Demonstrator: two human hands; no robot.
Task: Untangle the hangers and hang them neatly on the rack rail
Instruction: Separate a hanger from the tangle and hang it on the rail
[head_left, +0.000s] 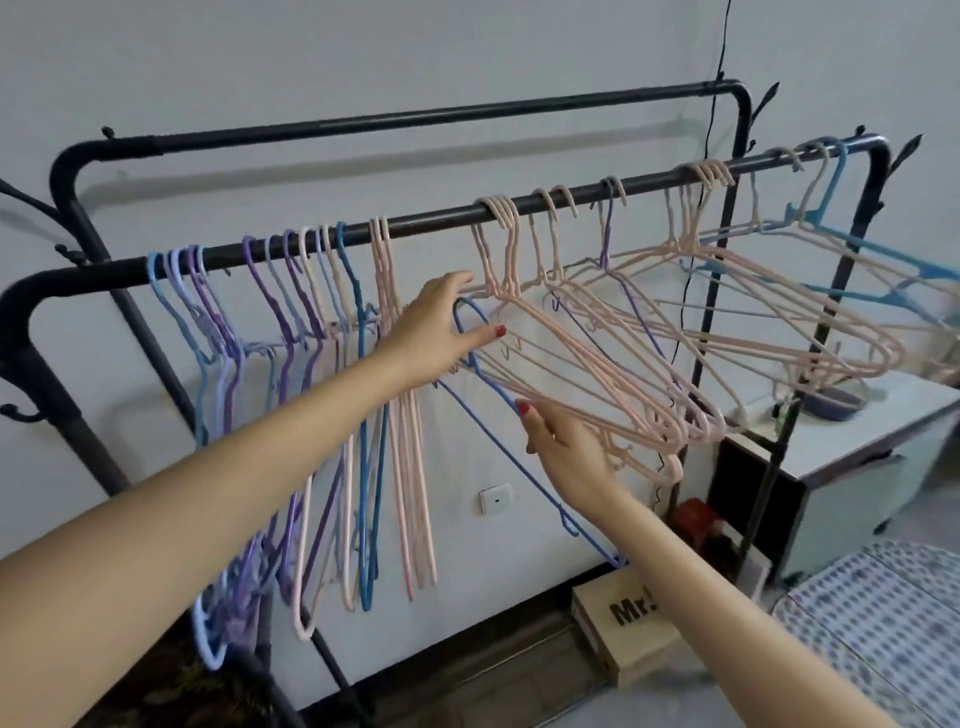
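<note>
A black rack rail (431, 221) runs left to right with several plastic hangers on it. Blue, purple and pink hangers (291, 322) hang straight down on its left part. To the right, pink hangers (597, 364) splay out sideways in a tangle, with a light blue hanger (841, 208) at the far end. One dark blue hanger (483, 426) is off the rail, just below it. My left hand (441, 327) holds its hook between thumb and fingers. My right hand (566, 447) grips its upper arm with the thumb on top, against the ends of the pink hangers.
A second, higher rail (415, 117) runs behind. On the floor to the right stands a cardboard box (623, 634); a white cabinet (857, 441) is beyond the rack's right post. A patterned bed (883, 623) fills the lower right corner. A wall socket (496, 498) sits low.
</note>
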